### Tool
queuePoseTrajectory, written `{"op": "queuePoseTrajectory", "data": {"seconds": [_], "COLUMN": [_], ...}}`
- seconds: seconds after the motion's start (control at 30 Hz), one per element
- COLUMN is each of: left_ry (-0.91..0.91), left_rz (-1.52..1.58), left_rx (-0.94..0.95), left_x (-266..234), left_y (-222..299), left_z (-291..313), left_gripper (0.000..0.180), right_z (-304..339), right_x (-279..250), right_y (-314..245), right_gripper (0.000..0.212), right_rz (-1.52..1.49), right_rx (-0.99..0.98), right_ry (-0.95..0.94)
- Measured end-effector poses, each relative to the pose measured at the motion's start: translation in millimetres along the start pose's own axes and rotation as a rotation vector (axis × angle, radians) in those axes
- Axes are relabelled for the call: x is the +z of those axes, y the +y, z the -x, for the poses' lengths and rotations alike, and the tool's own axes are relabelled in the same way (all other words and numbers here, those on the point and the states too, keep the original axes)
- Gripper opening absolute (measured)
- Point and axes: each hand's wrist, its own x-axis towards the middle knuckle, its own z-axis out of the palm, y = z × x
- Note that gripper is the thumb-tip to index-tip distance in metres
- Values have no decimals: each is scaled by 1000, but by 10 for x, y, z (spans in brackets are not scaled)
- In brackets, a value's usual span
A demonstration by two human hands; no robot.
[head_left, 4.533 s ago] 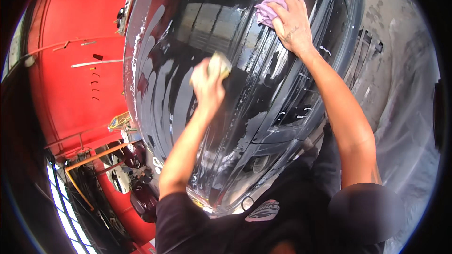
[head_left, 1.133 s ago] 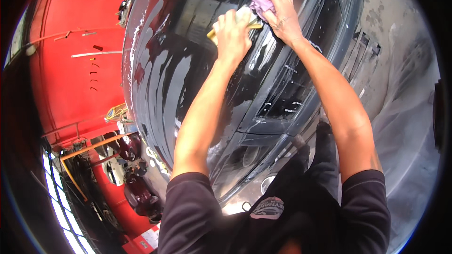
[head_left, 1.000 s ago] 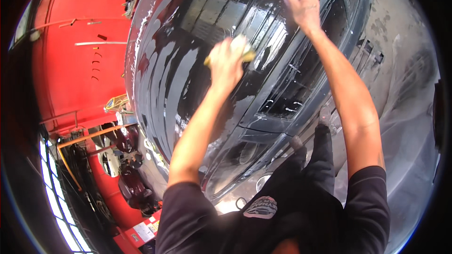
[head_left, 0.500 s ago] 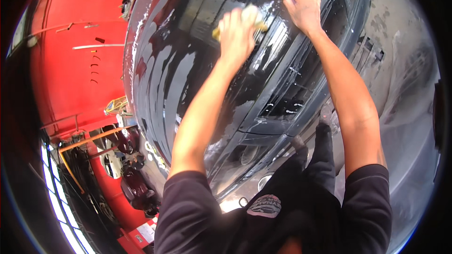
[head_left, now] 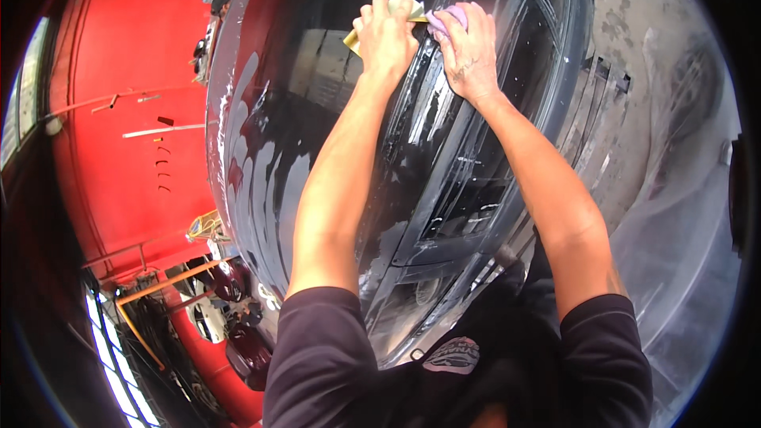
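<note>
My left hand (head_left: 386,43) is closed on a yellow sheet (head_left: 351,41) with a whitish pad (head_left: 407,5) at its other side, pressed against the dark car roof (head_left: 273,111). Beside it, my right hand (head_left: 474,55) grips a purple sponge or cloth (head_left: 441,21), mostly covered by the fingers. The purple piece nearly meets the pad, close to the roof's edge above the side windows (head_left: 476,206). Wet streaks and whitish film lie over the roof. Both arms reach out across the car.
A red wall (head_left: 119,55) stands to the left with thin rails on it. Dark red vehicles (head_left: 250,349) and an orange bar (head_left: 166,281) are at the lower left. Grey concrete floor (head_left: 634,158) runs along the car's right side.
My right hand has moved left and down with the purple piece, coming close to my left hand. The left hand has shifted slightly up. The view has turned a little.
</note>
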Motion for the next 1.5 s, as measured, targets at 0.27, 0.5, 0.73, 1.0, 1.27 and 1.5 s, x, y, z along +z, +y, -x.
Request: {"op": "queuePoseTrajectory", "data": {"seconds": [0.27,0.5,0.73,1.0,1.27,1.5], "left_ry": [-154,68,-63,33,-157,-30], "left_rz": [62,27,86,27,125,69], "left_rx": [-110,-27,-26,76,14,117], "left_x": [-755,302,-317,367,-467,298], "left_y": [-25,32,-10,136,-4,217], "left_z": [2324,-610,1206,-763,1591,-468], "left_gripper": [72,51,75,55,71,65], "right_z": [11,22,-32,22,181,185], "right_x": [-107,-51,-204,-28,-88,-68], "right_y": [87,-109,117,2,686,526], "right_gripper": [40,42,42,44,43,47], "right_rz": [26,-16,-23,-112,-115,-125], "right_rx": [57,57,114,115,403,461], "right_ry": [18,-25,-10,91,277,176]}}
